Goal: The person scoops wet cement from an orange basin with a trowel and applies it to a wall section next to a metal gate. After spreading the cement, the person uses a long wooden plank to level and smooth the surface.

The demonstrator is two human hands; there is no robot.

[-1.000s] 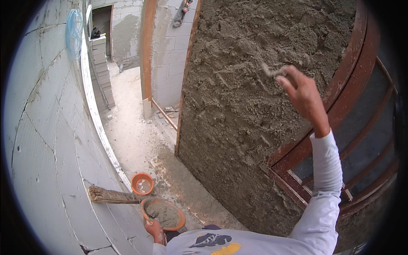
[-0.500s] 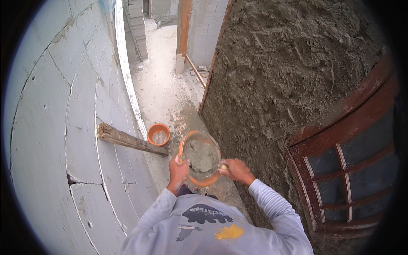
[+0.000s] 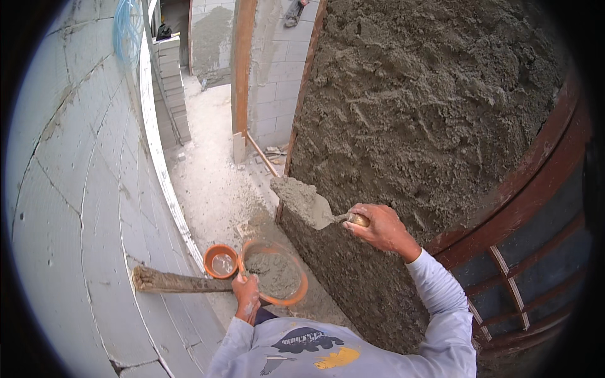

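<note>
With my right hand [image 3: 382, 230] I grip the wooden handle of a trowel [image 3: 324, 213]. A heap of wet grey mortar [image 3: 295, 195] covers most of its blade, held up in front of the rough plastered wall [image 3: 416, 126]. My left hand [image 3: 246, 295] is closed on the left rim of an orange bucket [image 3: 296, 298]. Grey mortar [image 3: 272, 274] lies inside that bucket, below and left of the trowel. My left thumb shows at the rim; the other fingers are partly hidden.
A smaller orange bucket [image 3: 220, 261] stands left of the held one. A wooden post [image 3: 179, 281] juts from the grey block wall [image 3: 82, 239] at left. At right is a red-brown window frame [image 3: 523, 214]. An orange-brown wooden upright [image 3: 243, 69] stands farther ahead.
My right hand has risen out of the bucket to the upper right, bringing up the trowel loaded with mortar. The view has shifted, and my left hand still holds the bucket's rim.
</note>
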